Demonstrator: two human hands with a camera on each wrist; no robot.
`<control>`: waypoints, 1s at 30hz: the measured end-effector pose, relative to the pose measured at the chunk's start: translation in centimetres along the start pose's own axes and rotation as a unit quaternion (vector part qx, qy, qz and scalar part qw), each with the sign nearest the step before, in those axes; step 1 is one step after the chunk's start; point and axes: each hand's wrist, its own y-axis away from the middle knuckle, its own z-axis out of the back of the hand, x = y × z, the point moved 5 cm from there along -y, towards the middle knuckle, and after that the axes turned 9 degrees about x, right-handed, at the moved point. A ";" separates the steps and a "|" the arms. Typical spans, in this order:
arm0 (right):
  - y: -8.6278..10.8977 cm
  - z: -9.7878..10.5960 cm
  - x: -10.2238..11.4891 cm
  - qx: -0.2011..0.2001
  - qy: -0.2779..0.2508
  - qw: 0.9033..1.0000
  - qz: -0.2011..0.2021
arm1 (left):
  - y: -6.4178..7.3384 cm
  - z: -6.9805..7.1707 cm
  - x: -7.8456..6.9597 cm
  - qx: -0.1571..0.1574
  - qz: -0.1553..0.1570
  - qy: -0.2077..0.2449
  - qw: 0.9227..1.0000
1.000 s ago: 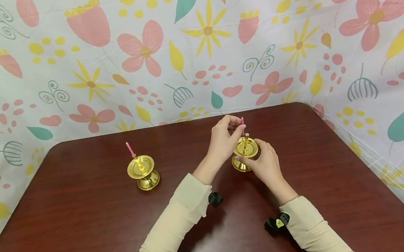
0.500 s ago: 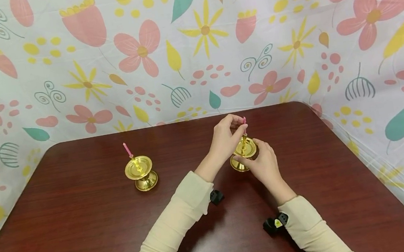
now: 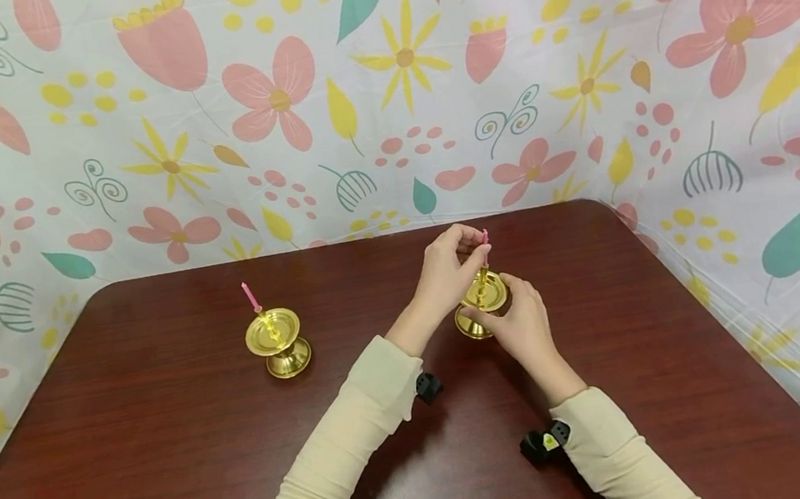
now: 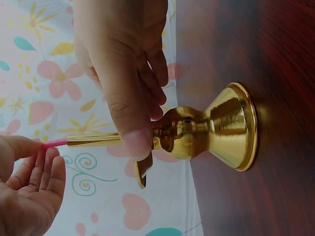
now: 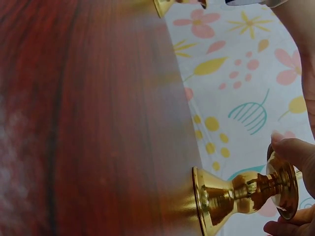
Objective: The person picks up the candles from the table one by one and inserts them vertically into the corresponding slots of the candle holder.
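My left hand (image 3: 450, 264) pinches a thin pink candle (image 4: 55, 143) between thumb and fingertips. The candle's lower end meets the top of the slim gold tube (image 4: 93, 140) that rises from a brass candle holder (image 3: 475, 325). My right hand (image 3: 525, 321) grips the dish rim (image 5: 285, 194) of that holder, thumb on the near side and fingers on the far side. In the left wrist view the holder's flared base (image 4: 234, 128) rests on the table, and my right hand covers much of the dish.
A second brass candle holder (image 3: 289, 359) stands to the left on the dark red-brown table (image 3: 169, 444), with a pink candle (image 3: 251, 297) in its tube, leaning slightly left. Behind the table hangs a flower-patterned cloth (image 3: 367, 104).
The left hand has brought the pink candle down onto the tube's top, where a gap showed a second ago. The right hand keeps its grip on the dish.
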 end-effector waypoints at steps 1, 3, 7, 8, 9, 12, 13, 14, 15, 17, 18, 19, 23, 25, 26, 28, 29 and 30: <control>0.0 0.0 0.0 0.000 0.000 1.000 0.000 | 0.0 0.0 0.0 0.004 -0.004 -0.004 1.000; 0.0 0.0 0.0 -0.001 0.000 1.000 -0.001 | 0.0 0.1 -0.2 0.012 -0.015 -0.011 1.000; 0.0 0.0 0.1 -0.001 0.001 1.000 0.000 | -0.1 0.2 -0.3 0.029 -0.033 -0.023 0.999; 0.0 -0.1 0.1 -0.001 0.001 1.000 -0.001 | -0.1 0.2 -0.2 0.031 -0.034 -0.024 0.999; 0.0 -0.1 0.1 0.000 0.001 1.000 -0.001 | -0.2 0.2 -0.1 0.032 -0.035 -0.026 0.999; 0.0 -0.1 0.1 0.001 0.001 1.000 -0.003 | -0.2 0.2 0.0 0.035 -0.033 -0.025 0.999; 0.0 -0.1 0.1 0.001 0.001 1.000 -0.003 | -0.2 0.2 0.1 0.036 -0.032 -0.023 0.999; 0.0 -0.2 0.1 0.001 0.000 1.000 -0.003 | -0.2 0.2 0.1 0.037 -0.031 -0.021 0.999; 0.0 -0.2 0.1 0.002 0.000 1.000 -0.003 | -0.2 0.2 0.1 0.038 -0.032 -0.019 0.999; 0.0 -0.2 0.0 0.002 0.000 1.000 -0.003 | -0.2 0.2 0.2 0.039 -0.034 -0.016 0.999; 0.0 -0.2 0.0 0.003 0.000 1.000 -0.003 | -0.2 0.2 0.2 0.039 -0.036 -0.015 0.998; 0.0 -0.2 0.0 0.003 0.000 1.000 -0.004 | -0.2 0.3 0.1 0.039 -0.038 -0.014 0.998; -0.1 -0.2 0.0 0.004 0.002 1.000 -0.008 | -0.2 0.4 0.1 0.038 -0.045 -0.019 0.998; -0.1 -0.2 0.0 0.005 0.002 1.000 -0.008 | -0.2 0.5 0.1 0.038 -0.046 -0.025 0.998; -0.1 -0.2 0.0 0.005 0.001 1.000 -0.009 | -0.2 0.6 0.1 0.039 -0.046 -0.028 0.998; -0.1 -0.2 0.0 0.005 0.001 1.000 -0.009 | -0.2 0.6 0.1 0.042 -0.045 -0.032 0.998; -0.1 -0.2 0.0 0.005 0.001 1.000 -0.009 | -0.3 0.6 0.1 0.045 -0.045 -0.033 0.997; 0.0 -0.1 0.0 0.005 0.000 1.000 -0.009 | -0.3 0.5 0.1 0.047 -0.045 -0.035 0.997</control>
